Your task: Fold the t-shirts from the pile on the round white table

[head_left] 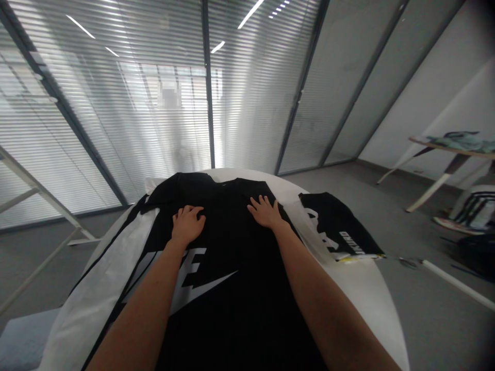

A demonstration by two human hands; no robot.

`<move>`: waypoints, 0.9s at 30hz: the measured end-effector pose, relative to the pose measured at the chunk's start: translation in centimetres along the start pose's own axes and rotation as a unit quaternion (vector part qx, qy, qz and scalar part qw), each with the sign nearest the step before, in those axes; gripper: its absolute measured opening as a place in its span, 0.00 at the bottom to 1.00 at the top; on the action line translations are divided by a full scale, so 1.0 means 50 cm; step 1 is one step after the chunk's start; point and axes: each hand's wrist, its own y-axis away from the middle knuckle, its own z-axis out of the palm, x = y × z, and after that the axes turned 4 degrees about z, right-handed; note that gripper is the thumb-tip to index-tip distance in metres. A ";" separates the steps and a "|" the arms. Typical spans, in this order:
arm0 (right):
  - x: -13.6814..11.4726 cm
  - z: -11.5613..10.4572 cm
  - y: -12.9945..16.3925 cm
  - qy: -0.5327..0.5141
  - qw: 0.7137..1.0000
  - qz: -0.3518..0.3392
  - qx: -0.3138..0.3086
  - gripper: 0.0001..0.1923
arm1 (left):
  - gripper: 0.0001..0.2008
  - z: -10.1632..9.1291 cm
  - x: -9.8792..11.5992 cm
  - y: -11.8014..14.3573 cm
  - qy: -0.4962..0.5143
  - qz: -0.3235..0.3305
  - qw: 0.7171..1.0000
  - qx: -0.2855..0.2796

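Note:
A black long-sleeved shirt (pixel 240 247) with a large pale logo lies spread over a round white table (pixel 382 309), its neckline at the far side. On the upper left of its chest rests my left hand (pixel 188 224), fingers bent but apart, thumb out to the side. My right hand (pixel 265 211) lies flat on the upper right chest with its fingers spread. Neither hand grips anything. A white sleeve panel (pixel 104 263) runs down the left side. My forearms cover part of the lettering.
To the right on the tabletop lies a folded black printed cloth or bag (pixel 336 221) with white lettering. A wooden-topped table (pixel 456 147) holding cloth stands at far right. White metal legs (pixel 42 190) rise at left. Glass partitions with blinds (pixel 247 103) stand behind.

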 end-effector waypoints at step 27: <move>-0.006 0.018 -0.003 -0.013 0.989 0.046 0.142 0.30 | 0.21 0.000 -0.002 0.001 0.005 0.006 1.000 0.002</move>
